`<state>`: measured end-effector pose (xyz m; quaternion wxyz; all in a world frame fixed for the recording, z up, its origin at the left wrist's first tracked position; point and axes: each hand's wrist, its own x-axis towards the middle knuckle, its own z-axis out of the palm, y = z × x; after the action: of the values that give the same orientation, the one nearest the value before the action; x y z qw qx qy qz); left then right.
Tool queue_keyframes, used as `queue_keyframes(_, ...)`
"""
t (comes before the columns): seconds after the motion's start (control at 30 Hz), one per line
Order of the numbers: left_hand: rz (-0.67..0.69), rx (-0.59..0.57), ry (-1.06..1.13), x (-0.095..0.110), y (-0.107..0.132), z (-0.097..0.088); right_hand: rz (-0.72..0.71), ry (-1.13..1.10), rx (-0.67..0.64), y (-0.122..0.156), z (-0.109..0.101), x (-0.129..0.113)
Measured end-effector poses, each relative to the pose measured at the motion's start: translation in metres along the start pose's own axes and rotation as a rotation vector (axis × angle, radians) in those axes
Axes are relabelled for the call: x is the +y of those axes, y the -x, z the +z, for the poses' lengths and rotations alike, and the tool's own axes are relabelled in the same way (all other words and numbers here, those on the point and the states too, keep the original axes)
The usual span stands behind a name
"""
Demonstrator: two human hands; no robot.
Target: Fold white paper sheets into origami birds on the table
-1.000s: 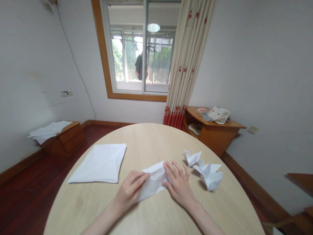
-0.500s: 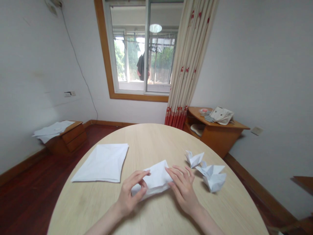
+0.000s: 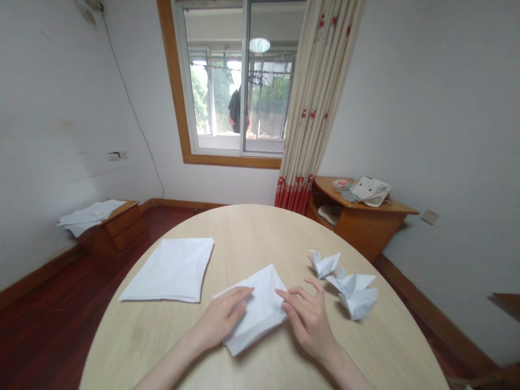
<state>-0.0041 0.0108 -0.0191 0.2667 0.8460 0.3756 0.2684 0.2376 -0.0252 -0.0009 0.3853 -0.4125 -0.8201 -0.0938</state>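
A folded sheet of white paper (image 3: 260, 309) lies on the table in front of me, one corner pointing away and a lower corner toward me. My left hand (image 3: 229, 314) rests across its left part, fingers stretched out over the surface and the thumb close to the index finger. At the right edge of the paper, my right hand (image 3: 306, 314) touches it with its foremost fingertips, the other fingers spread and raised. Several folded white paper pieces (image 3: 357, 298) with pointed flaps stand to the right of that hand.
A stack of white paper sheets (image 3: 170, 271) sits on the left of the round wooden table (image 3: 244, 227). Beyond the table are a low drawer cabinet (image 3: 124, 225) on the left, a corner cabinet (image 3: 357, 227) holding a cloth bag, and a curtain (image 3: 317, 97) beside the window.
The near part of the folded paper has come down toward me and now lies flatter. My left hand has gone from a pinch at its edge to lying over it; my right fingers have loosened.
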Motion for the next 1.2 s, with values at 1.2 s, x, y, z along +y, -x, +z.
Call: queue_keyframes(1.2,0.13,-0.001,-0.576,-0.003,0.002,0.01,0.257,-0.024,-0.359,0.023,0.038,0.048)
